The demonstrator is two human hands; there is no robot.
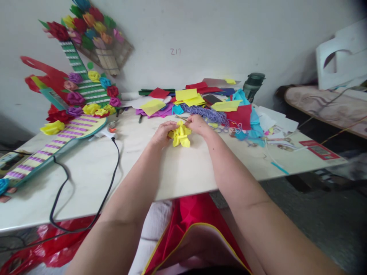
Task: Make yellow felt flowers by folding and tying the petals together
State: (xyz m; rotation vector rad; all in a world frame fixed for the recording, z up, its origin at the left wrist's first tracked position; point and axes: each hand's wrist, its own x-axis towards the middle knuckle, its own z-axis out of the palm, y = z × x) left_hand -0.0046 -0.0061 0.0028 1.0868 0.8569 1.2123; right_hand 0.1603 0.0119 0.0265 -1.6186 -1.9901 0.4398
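Note:
A yellow paper flower sits on the pale table between both hands. My left hand is curled round the flower's left side. My right hand pinches the flower's top right, and a thin stick-like tool pokes out from its fingers. Both forearms reach out over the table's front edge.
Loose coloured paper sheets and purple string are piled behind the hands. A glue gun with a black cable lies at the left. Paper-flower decorations fill the far left. A dark bottle stands at the back.

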